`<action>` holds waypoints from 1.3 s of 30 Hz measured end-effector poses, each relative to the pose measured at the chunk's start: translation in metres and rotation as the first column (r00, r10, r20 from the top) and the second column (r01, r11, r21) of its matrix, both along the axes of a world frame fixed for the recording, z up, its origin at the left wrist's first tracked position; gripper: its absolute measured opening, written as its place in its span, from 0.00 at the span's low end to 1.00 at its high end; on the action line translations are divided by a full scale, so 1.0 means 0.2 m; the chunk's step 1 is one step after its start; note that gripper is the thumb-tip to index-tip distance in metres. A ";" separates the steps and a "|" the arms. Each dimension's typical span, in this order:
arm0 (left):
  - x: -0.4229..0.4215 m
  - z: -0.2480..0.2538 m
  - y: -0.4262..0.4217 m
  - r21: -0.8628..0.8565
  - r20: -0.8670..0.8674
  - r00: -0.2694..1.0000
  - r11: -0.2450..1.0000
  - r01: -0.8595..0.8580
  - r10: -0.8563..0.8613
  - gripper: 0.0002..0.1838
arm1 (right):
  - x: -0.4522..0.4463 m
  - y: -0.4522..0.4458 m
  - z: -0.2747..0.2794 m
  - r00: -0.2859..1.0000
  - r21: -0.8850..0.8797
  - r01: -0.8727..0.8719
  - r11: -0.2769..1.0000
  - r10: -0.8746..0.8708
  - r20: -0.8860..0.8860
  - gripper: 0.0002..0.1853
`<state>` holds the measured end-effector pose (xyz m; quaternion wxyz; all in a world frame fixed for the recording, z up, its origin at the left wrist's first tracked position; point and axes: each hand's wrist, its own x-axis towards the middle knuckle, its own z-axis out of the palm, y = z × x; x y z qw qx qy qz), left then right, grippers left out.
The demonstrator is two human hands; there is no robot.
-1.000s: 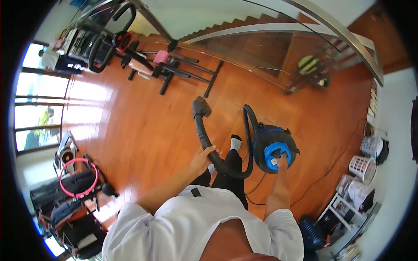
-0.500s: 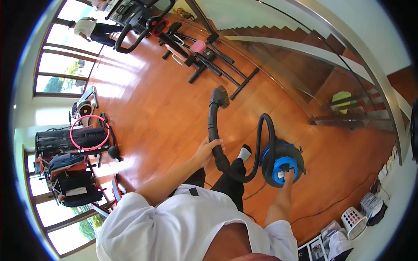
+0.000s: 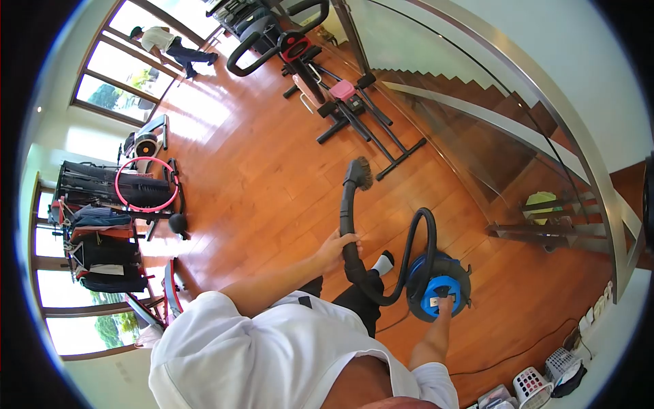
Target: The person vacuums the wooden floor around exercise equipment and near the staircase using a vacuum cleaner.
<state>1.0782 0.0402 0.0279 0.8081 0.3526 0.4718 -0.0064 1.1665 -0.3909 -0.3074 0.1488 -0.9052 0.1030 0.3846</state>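
My left hand (image 3: pixel 338 249) is closed round the black vacuum hose wand (image 3: pixel 347 211), which points forward and has a round bristle brush (image 3: pixel 361 174) at its far end. The brush appears to be above the wooden floor; the exact gap cannot be told. From the wand the corrugated black hose (image 3: pixel 430 225) loops to a blue and black canister vacuum cleaner (image 3: pixel 436 276) at my right side. My right hand (image 3: pixel 444 305) grips the handle on its blue top; the fingers are partly hidden. A sock-covered foot (image 3: pixel 383 263) is between wand and canister.
An exercise bike (image 3: pixel 327 95) stands ahead by the glass stair railing (image 3: pixel 463 136). Left are a pink hoop (image 3: pixel 146 207), a clothes rack (image 3: pixel 102 255) and gym gear. A power cord (image 3: pixel 511 361) runs near white baskets (image 3: pixel 531 387). Another person (image 3: pixel 174 51) is by the far windows.
The view has shifted, so most of the room sits lower in the picture. Both my hands keep their holds. The far person's stance has changed, now leaning with legs apart.
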 end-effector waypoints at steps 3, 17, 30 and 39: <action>-0.07 0.03 0.06 -0.012 0.018 0.998 0.998 -0.058 0.058 0.15 | -0.02 0.11 0.10 0.997 -0.004 -0.076 0.997 0.076 -0.005 0.24; -0.81 0.30 0.95 -0.039 0.228 0.885 0.912 -0.408 0.405 0.11 | -0.17 0.94 0.48 0.962 -0.155 -0.215 0.964 0.236 0.134 0.27; -1.31 0.35 1.54 -0.133 0.284 0.803 0.851 -0.508 0.524 0.11 | -0.44 1.65 0.60 0.903 -0.043 -0.326 0.944 0.324 0.283 0.22; -1.19 0.44 1.41 -0.063 0.252 0.794 0.828 -0.557 0.554 0.12 | -0.30 1.72 0.48 0.904 0.141 -0.336 0.931 0.278 0.324 0.22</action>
